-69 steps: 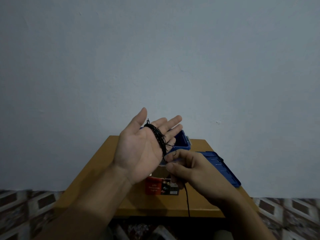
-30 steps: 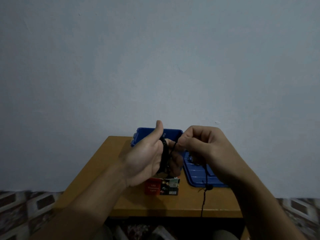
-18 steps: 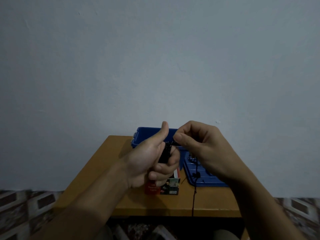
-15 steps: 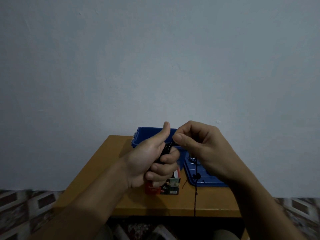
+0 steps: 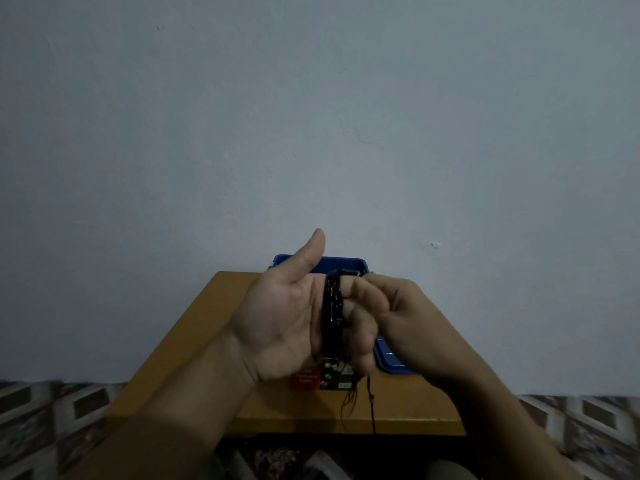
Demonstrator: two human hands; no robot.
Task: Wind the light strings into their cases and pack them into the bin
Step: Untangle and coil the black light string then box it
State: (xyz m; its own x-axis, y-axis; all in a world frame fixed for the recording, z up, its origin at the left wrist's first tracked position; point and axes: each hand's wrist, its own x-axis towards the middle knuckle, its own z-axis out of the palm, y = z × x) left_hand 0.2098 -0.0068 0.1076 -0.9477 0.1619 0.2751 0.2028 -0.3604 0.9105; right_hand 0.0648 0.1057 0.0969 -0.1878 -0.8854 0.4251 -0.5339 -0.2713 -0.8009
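A black light string [image 5: 333, 303] is coiled in a thick band around the fingers of my left hand [image 5: 294, 317], palm towards me, thumb raised, fingers curled. My right hand [image 5: 391, 306] is closed right beside those fingers and pinches the string near the top of the coil. A loose tail of the string [image 5: 371, 403] hangs down past the table's front edge. The red and black case [image 5: 308, 377] lies on the table below my left hand, mostly hidden. The blue bin [image 5: 346, 263] stands at the table's far edge behind my hands.
The blue bin lid [image 5: 389, 362] lies flat on the small wooden table [image 5: 194, 327], right of the case. A plain wall rises directly behind the table. Patterned floor tiles [image 5: 41, 410] show on both sides.
My left hand turned its palm back towards me and lifted its thumb. My right hand dropped from above the coil to beside the left fingers, carrying the string around.
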